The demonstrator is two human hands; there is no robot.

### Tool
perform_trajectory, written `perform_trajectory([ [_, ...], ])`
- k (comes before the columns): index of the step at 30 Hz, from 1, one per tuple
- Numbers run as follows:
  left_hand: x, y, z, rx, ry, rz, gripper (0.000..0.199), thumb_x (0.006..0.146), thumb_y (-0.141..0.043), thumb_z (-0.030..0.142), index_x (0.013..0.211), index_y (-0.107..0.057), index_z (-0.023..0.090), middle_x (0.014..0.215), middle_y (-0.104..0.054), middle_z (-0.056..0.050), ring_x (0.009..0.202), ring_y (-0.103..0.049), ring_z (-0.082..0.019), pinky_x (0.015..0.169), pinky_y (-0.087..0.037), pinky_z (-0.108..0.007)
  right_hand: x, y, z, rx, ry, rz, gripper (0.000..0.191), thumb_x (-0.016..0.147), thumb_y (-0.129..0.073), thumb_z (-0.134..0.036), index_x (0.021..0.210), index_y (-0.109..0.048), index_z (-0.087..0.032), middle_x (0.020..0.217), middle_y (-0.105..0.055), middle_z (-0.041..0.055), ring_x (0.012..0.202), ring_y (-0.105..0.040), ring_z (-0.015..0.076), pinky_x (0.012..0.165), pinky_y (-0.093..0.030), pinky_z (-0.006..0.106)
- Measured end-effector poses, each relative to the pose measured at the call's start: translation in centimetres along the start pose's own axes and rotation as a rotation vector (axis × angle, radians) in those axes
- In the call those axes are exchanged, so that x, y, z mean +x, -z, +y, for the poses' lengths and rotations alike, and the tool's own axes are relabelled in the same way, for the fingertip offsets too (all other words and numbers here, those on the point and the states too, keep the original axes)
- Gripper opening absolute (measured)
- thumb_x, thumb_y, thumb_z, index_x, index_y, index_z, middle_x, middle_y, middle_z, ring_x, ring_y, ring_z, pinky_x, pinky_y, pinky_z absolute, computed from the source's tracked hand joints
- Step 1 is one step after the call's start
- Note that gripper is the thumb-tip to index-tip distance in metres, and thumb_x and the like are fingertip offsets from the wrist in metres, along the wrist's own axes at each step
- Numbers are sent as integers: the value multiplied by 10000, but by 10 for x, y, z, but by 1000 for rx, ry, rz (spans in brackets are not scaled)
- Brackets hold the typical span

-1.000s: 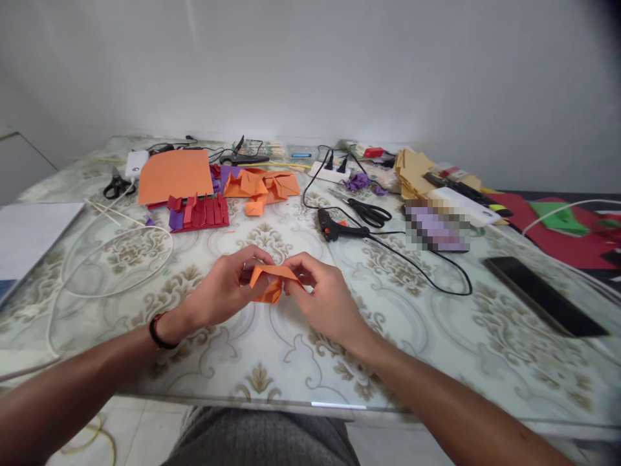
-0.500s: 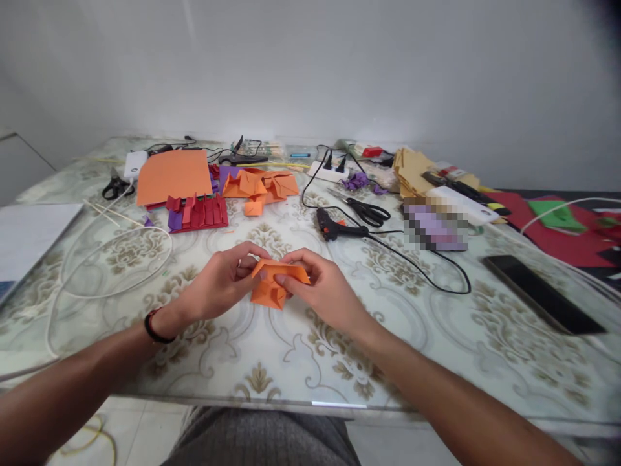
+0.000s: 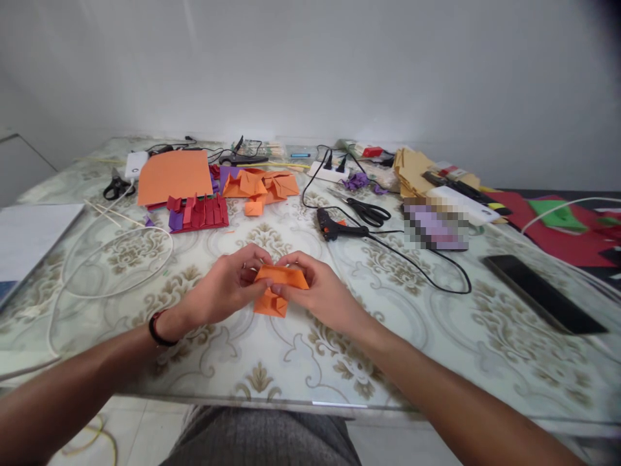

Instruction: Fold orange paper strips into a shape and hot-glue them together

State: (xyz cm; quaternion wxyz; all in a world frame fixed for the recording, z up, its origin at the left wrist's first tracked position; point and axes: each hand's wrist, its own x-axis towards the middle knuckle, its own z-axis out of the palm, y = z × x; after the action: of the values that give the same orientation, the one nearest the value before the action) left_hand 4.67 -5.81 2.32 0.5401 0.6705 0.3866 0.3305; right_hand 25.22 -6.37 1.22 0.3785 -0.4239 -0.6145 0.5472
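Between both hands, just over the front middle of the table, is a folded piece of orange paper [image 3: 282, 274] with a creased flap hanging below the thumbs. My left hand [image 3: 228, 285] pinches its left side, thumb in front and fingers behind. On the other side, my right hand [image 3: 320, 285] grips the paper the same way, its thumb close to the left one. Some fingertips are hidden behind the paper. Beyond the hands lie more folded orange paper pieces [image 3: 262, 186] and a row of folded red paper strips [image 3: 204, 211].
Orange sheets [image 3: 174, 176] lie at the back left near small scissors [image 3: 116, 186]. A hot glue gun [image 3: 339, 226], black scissors [image 3: 369, 211] and a power strip [image 3: 328, 171] are beyond my right hand. A phone [image 3: 541, 293] lies at the right. A white cable [image 3: 116, 296] loops at left.
The orange paper has tilted, so its upper panel faces me more. Both thumbs have shifted slightly down and closer together, and the lower flap hangs a little lower.
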Motion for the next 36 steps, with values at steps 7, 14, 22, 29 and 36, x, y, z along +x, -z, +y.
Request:
perform_trajectory([
  [7,3,3,-2,9,45,15,287,887,-678,222,1139,-542,209,720,-576,50,588,-485,-90,530,-347,-196,0,1,3,-57,18,43,283,833,-737,-327,1070,-626,-220,645,-579,-69,594,-576,138,565,-456,252],
  [14,3,3,-4,-86,-80,119,194,965,-637,266,1136,-570,204,748,-608,26,578,-481,-76,514,-341,-184,-1,3,1,128,107,87,234,912,-667,-355,1089,-554,-253,748,-675,-42,719,-702,157,664,-563,273],
  [22,-2,9,2,-98,-271,116,104,892,-757,232,974,-740,171,895,-731,-53,783,-670,-140,691,-532,-230,-7,5,-8,65,292,172,75,845,-697,-197,912,-694,-230,886,-740,14,795,-705,156,696,-572,271],
  [29,-6,18,6,-131,-223,21,184,904,-677,191,1073,-745,176,964,-726,-77,875,-671,-191,768,-528,-286,-9,17,-8,17,327,80,195,858,-608,-176,1019,-710,-221,1020,-724,51,924,-694,197,804,-584,327],
  [36,-1,18,6,41,-190,82,195,941,-645,321,928,-754,160,930,-713,-80,867,-617,-193,767,-484,-296,-9,19,-10,6,306,12,194,940,-596,-313,1041,-724,-208,1041,-714,75,994,-676,226,843,-583,348],
])
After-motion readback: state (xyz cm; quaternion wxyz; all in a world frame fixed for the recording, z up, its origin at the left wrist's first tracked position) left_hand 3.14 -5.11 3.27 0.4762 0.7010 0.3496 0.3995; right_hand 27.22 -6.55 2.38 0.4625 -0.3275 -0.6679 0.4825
